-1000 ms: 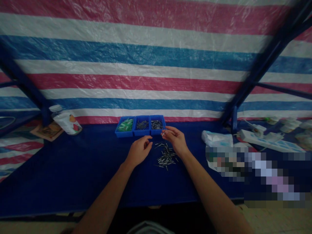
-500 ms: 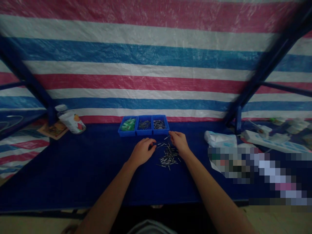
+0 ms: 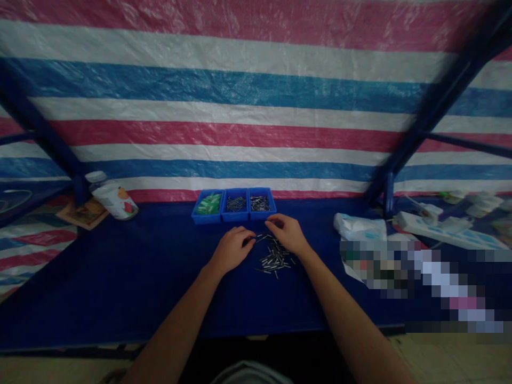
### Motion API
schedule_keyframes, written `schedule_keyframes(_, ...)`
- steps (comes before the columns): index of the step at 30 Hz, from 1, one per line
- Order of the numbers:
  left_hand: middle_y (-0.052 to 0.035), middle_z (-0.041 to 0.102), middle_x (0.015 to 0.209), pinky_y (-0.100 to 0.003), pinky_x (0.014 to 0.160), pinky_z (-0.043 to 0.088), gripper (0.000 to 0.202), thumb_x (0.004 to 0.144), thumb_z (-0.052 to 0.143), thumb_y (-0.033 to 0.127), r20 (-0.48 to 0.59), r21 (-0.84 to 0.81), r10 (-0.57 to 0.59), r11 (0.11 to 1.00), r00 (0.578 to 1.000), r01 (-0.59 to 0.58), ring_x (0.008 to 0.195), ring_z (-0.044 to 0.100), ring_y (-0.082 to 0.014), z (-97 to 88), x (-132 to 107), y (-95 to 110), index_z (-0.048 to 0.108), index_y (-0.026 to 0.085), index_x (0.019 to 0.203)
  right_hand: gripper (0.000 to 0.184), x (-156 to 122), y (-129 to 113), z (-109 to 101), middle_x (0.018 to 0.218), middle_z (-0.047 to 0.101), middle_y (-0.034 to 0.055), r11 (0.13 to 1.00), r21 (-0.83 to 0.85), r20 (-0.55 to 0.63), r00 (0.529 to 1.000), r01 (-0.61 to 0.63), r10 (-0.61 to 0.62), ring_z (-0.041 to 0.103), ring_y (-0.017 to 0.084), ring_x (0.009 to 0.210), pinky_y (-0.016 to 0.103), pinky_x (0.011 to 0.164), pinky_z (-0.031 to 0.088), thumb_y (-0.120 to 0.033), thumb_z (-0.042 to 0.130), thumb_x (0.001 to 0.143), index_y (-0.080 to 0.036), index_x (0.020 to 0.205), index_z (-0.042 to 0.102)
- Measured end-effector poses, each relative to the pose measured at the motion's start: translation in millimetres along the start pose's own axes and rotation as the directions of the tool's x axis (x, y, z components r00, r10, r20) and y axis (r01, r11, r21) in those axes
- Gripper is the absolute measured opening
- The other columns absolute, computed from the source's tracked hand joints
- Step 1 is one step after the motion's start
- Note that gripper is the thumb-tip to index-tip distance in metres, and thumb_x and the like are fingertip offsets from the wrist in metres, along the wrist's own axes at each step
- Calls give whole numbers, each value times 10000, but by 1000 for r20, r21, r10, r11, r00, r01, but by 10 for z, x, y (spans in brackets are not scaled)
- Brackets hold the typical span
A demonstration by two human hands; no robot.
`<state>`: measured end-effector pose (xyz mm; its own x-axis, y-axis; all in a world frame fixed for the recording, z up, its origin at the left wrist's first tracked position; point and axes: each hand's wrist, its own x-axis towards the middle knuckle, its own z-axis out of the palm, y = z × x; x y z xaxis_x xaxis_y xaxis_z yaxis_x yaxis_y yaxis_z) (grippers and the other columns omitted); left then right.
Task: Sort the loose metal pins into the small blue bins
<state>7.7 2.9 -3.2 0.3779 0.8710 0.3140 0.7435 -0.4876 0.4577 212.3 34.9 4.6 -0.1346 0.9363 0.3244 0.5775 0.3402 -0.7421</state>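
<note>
The left hand [image 3: 232,249] and right hand [image 3: 288,233] curl over the far edge of a metal pin pile [image 3: 276,258] on the table [image 3: 120,266]. Whether either grip holds a pin is unclear.

I count three blue bins [image 3: 235,217] in a row at the far edge of the table [image 3: 160,266]: one holds green pieces [image 3: 208,204], two hold metal pins [image 3: 260,203]. One loose heap [image 3: 275,258] has too many to number. One jar [image 3: 114,200], one card [image 3: 82,213], one white bag [image 3: 360,226] and one power strip [image 3: 436,230]. Two grips: left grip [image 3: 230,249], right grip [image 3: 288,233].
</note>
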Motion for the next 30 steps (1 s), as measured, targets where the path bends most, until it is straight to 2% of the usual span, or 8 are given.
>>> schedule_keyframes(2, -41, 709, 966, -356, 863, 483, 189, 939, 555, 236, 10, 4, 5, 1000, 1000, -5, 936, 632, -218, 6, -2, -6, 729, 224, 1012, 201, -74, -30, 1, 1038, 718, 60, 973, -176, 139, 983, 147, -123, 591, 219, 964, 393, 860, 404, -350, 637, 866, -245, 994, 751)
schedule_keyframes(5, -44, 714, 985, -360, 871, 481, 202, 945, 547, 226, 24, 13, 7, 1000, 1000, -7, 943, 631, -219, 9, -3, -6, 734, 222, 1021, 178, -141, -65, 34, 1146, 682, 46, 917, -315, 284, 946, 244, -154, 498, 265, 1120, 435, 889, 339, -327, 629, 887, -313, 1011, 756)
schedule_keyframes(7, -46, 717, 994, -364, 877, 478, 205, 945, 547, 221, 39, 26, 9, 1000, 999, -10, 947, 631, -222, 10, -4, -6, 738, 220, 1020, 171, -152, -70, 60, 1115, 684, 43, 904, -339, 328, 933, 262, -148, 490, 254, 1100, 434, 886, 314, -314, 610, 907, -310, 997, 755)
schedule_keyframes(13, -40, 719, 989, -367, 892, 472, 186, 936, 570, 229, 51, 42, -5, 999, 999, 3, 953, 628, -222, 22, -9, -21, 743, 228, 1005, 183, -144, -70, 88, 1032, 683, 50, 859, -391, 343, 918, 331, -198, 494, 225, 1034, 435, 908, 275, -256, 540, 949, -249, 976, 722)
schedule_keyframes(16, -38, 715, 970, -367, 890, 472, 169, 933, 581, 236, 43, 37, 1, 999, 999, -3, 939, 626, -218, 26, -7, -20, 741, 222, 985, 190, -151, -92, 94, 1056, 672, 60, 859, -390, 329, 922, 332, -207, 488, 225, 1050, 435, 926, 271, -220, 505, 956, -219, 959, 694)
schedule_keyframes(20, -38, 706, 934, -357, 859, 477, 163, 941, 576, 247, 4, 6, 9, 1000, 1000, -9, 911, 625, -212, 16, 4, -9, 734, 211, 961, 191, -138, -113, 98, 1026, 692, 43, 911, -309, 253, 947, 273, -197, 524, 207, 1022, 424, 943, 273, -230, 476, 971, -225, 965, 667)
schedule_keyframes(26, -38, 694, 905, -334, 829, 489, 179, 959, 543, 260, -116, -102, -3, 995, 993, -9, 891, 634, -200, -4, 3, 4, 714, 207, 967, 366, -117, -83, 74, 1085, 680, 65, 961, -167, 105, 973, 220, -204, 576, 214, 1018, 387, 883, 356, -223, 356, 993, -277, 1247, 614)
schedule_keyframes(30, -29, 685, 864, -328, 789, 495, 163, 946, 554, 254, -97, -105, -15, 994, 995, 4, 857, 635, -198, -8, -6, 13, 711, 214, 947, 294, -93, -72, 71, 1025, 703, 57, 984, 61, 6, 986, 164, -165, 618, 205, 971, 377, 892, 425, -256, 431, 945, -249, 1120, 668)
